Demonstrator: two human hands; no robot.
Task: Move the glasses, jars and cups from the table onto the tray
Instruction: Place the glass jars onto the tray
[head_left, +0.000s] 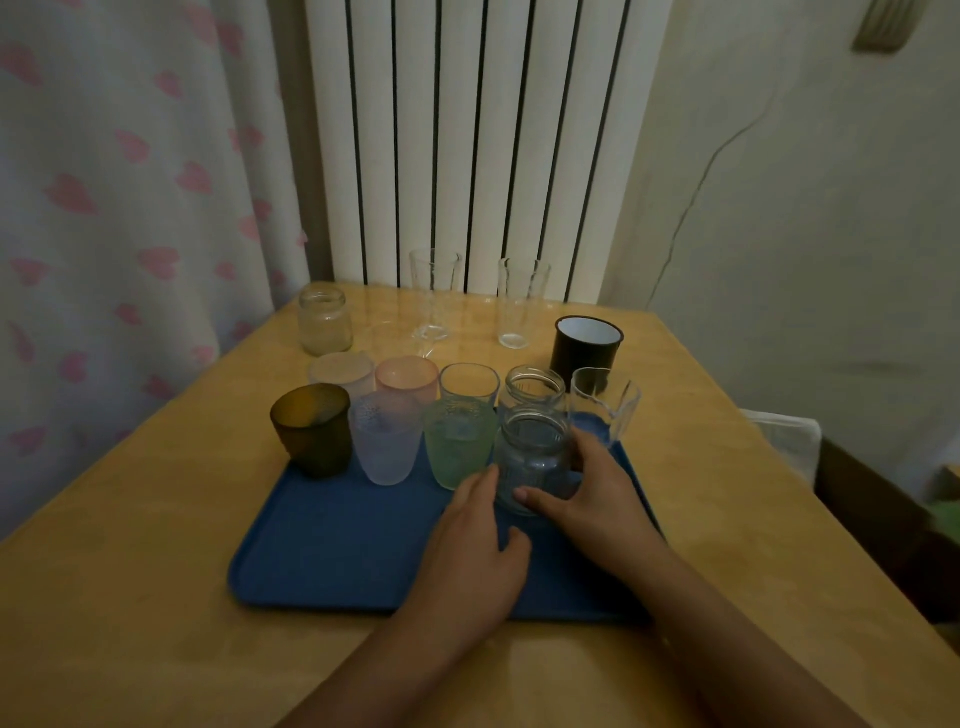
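White radiator ribs and a heart-print curtain back a wooden table with a blue tray near its front edge. Both hands cup a clear jar that stands on the tray's right part: the right hand wraps its right side with the thumb across the front, and the left hand rests fingertips against its left side, loosely curled and not gripping anything else. The jar sits just beside a green glass and in front of another jar, so a careless nudge could knock glass against glass, or tip the clear beaker at the tray's far right corner. Amber, lilac and pink glasses crowd the tray's far rows. Off the tray at the far side of the table wait a small jar, two tall glasses and a black cup; reaching them means passing over the packed rows, where a sleeve or wrist could catch a rim.
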